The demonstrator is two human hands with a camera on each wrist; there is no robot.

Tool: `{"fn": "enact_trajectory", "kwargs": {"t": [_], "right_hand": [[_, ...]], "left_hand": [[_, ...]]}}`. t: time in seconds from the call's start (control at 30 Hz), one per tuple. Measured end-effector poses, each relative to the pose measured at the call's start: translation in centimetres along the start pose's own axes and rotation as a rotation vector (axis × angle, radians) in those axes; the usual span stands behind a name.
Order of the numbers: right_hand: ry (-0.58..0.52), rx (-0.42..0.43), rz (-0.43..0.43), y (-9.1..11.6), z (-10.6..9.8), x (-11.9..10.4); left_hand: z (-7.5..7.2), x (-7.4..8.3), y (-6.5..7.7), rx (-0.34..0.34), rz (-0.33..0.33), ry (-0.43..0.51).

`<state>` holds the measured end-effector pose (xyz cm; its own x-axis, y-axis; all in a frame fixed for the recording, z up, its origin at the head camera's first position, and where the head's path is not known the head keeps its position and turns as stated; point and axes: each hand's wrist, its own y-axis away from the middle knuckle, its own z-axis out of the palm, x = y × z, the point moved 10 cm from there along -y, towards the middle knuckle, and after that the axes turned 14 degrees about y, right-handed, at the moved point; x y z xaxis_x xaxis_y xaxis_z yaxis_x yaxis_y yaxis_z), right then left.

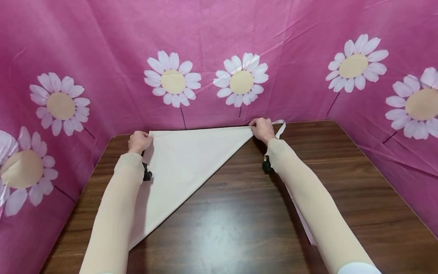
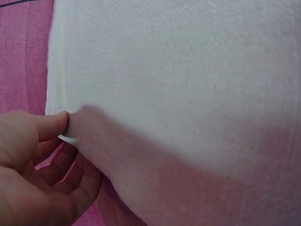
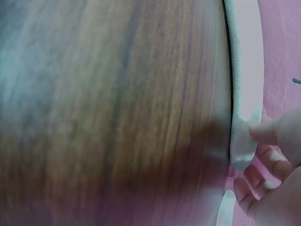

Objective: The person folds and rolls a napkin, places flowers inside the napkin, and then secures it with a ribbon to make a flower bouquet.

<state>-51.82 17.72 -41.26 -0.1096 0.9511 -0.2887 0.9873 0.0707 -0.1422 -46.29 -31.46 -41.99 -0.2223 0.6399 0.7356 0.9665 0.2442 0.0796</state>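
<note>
A cream cloth [image 1: 184, 160], folded to a triangle, lies on the brown wooden table [image 1: 222, 228] with its straight top side along the far edge. My left hand [image 1: 140, 141] pinches the far left corner between thumb and fingers; in the left wrist view that hand [image 2: 42, 160] has its thumb on top of the cloth [image 2: 178, 84]. At the far right, my right hand [image 1: 262, 130] pinches the pointed corner. The right wrist view shows the thumb of this hand [image 3: 277, 165] over the narrow cloth tip [image 3: 244, 132]. A white strap [image 1: 281, 128] loops out beside it.
Pink sheeting [image 1: 212, 30] printed with white daisies hangs behind the table and along both sides. A pale pink strip [image 1: 302, 220] shows beneath the right forearm, mostly hidden by it. Small black wrist cameras [image 1: 147, 173] sit under both wrists.
</note>
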Motion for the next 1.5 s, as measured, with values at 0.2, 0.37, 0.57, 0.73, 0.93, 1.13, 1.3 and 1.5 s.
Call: {"fn": "enact_trajectory", "kwargs": {"t": [0.2, 0.37, 0.57, 0.73, 0.93, 1.13, 1.3, 1.5], "right_hand": [[0.075, 0.006, -0.023, -0.1, 0.0, -0.1], [0.105, -0.007, -0.021, 0.0, 0.2, 0.2], [0.13, -0.038, 0.008, 0.0, 0.4, 0.4], [0.13, -0.042, 0.0, -0.1, 0.4, 0.3], [0.119, -0.028, -0.009, 0.0, -0.1, 0.6], [0.12, -0.071, 0.017, 0.4, -0.2, 1.2], [0.13, -0.077, 0.041, 0.2, 0.1, 1.8], [0.149, -0.053, -0.004, 0.0, 0.0, 1.7]], "left_hand": [[-0.6, -0.2, -0.3, 0.063, 0.015, -0.038], [-0.8, -0.9, -0.2, 0.083, -0.015, -0.023], [-0.4, -1.4, -0.2, 0.048, -0.047, -0.041], [-0.4, -1.4, -0.2, 0.054, -0.045, -0.034], [-0.4, -1.3, 0.1, 0.047, -0.04, -0.019], [-0.2, -0.8, 0.1, 0.047, -0.004, -0.011], [0.1, -0.5, 0.1, 0.042, 0.006, -0.025], [0.1, -0.4, 0.2, 0.022, -0.004, -0.037]]}}
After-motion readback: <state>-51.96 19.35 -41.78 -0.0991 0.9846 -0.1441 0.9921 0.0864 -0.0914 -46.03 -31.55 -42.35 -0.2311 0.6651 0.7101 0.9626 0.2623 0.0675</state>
